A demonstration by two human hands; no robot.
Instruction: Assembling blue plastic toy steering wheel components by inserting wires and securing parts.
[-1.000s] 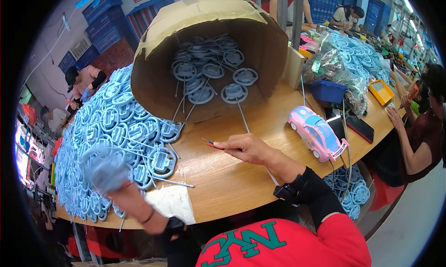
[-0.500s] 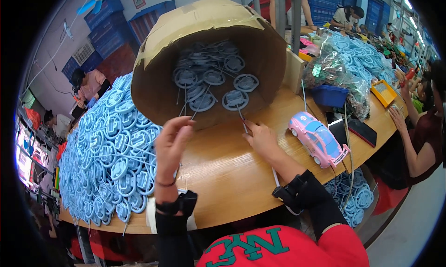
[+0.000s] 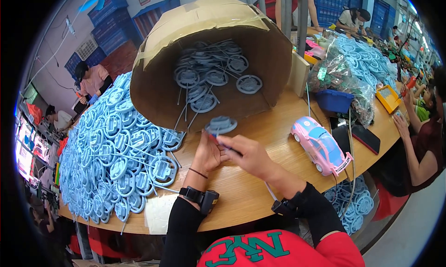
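A light-blue toy steering wheel (image 3: 220,124), smeared by motion, is just above the fingers in front of the box mouth. My left hand (image 3: 207,154) is closed at its lower side, where its thin stem would be. My right hand (image 3: 249,156) grips a dark, slim pen-like tool (image 3: 235,151), its front end reaching toward the left fingers; the exact contact is hidden. Behind them a cardboard box (image 3: 204,16) lies on its side, holding several more grey-blue wheels (image 3: 203,102) with thin stems. A large heap of the same wheels (image 3: 123,146) is at my left.
A pink toy car (image 3: 321,145) stands on the wooden table (image 3: 241,192) to the right. Beyond it are a dark phone (image 3: 365,139), a blue bin (image 3: 334,100), a yellow tray (image 3: 387,98) and another wheel heap (image 3: 362,58). A person's hand (image 3: 400,124) rests at the right edge.
The right hand has drawn a wheel out of the box toward me. My left hand has moved right and closed at it; the two hands are now together.
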